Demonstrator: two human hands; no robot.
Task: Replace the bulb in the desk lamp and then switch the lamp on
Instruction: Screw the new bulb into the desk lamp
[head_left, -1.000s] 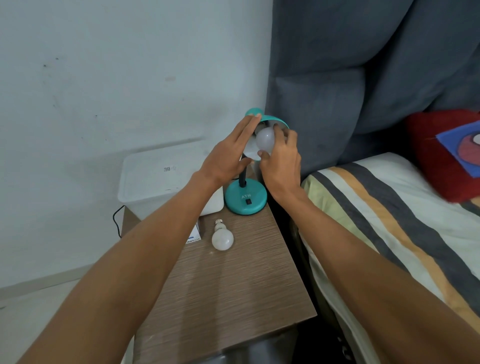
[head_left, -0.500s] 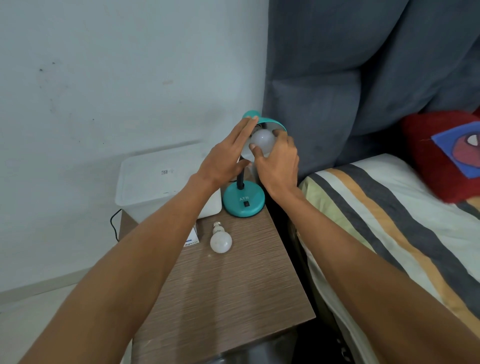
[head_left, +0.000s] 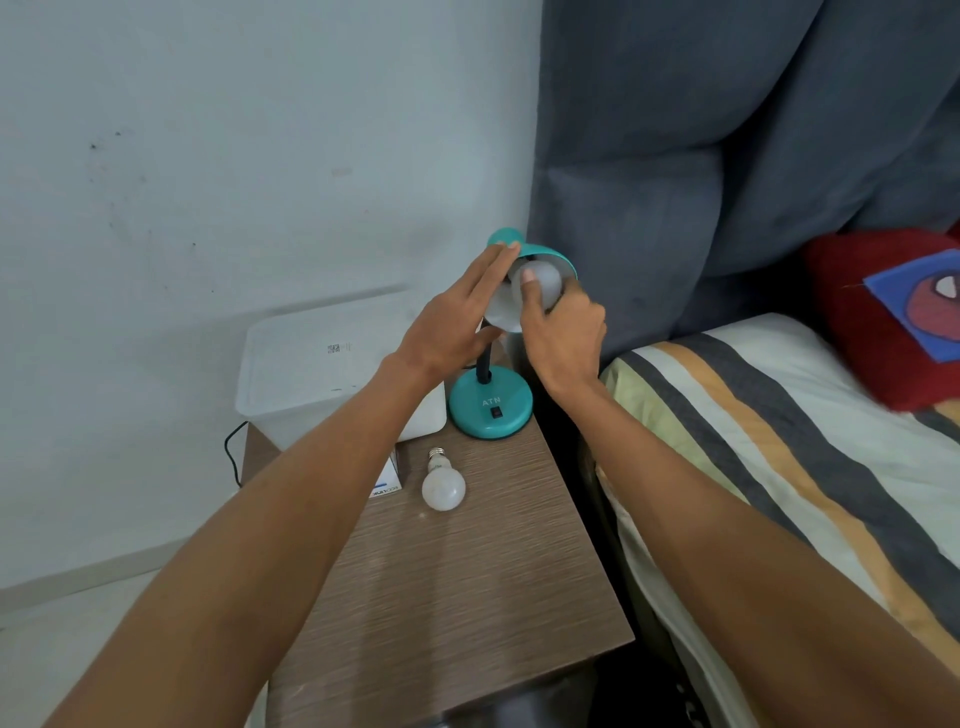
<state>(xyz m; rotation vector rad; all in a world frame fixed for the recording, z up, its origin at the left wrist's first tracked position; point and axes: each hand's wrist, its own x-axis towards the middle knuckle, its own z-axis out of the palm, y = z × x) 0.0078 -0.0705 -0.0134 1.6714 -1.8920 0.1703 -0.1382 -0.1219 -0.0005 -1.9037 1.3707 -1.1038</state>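
Head view, looking down over both my forearms. My left hand (head_left: 451, 326) lies along the left side of the teal lamp shade (head_left: 540, 254), fingers straight and together, fingertips reaching the top of the shade; that grip is spread flat against the shade and not curled round it. My right hand (head_left: 563, 332) has its fingers and thumb curled round the white bulb (head_left: 543, 280) that sits in the mouth of the shade, thumb tip pressed on the bulb's front; that grip is pinching the bulb. Whether the bulb is fully seated in the socket I cannot tell, as the socket is hidden.

The lamp base (head_left: 491, 405), teal and round with a black rocker switch (head_left: 497, 413) on its front, stands at the far right corner of the wood-grain counter (head_left: 457, 597). A second bulb (head_left: 442, 486) lies loose on the counter just in front of the base, screw cap pointing away from me. To its left a small carton (head_left: 387, 480) is partly hidden by my left forearm. A white lidded box (head_left: 322, 364) stands at the back left. A bed with striped bedding (head_left: 779, 441) adjoins the counter on the right, against a grey headboard (head_left: 727, 156).
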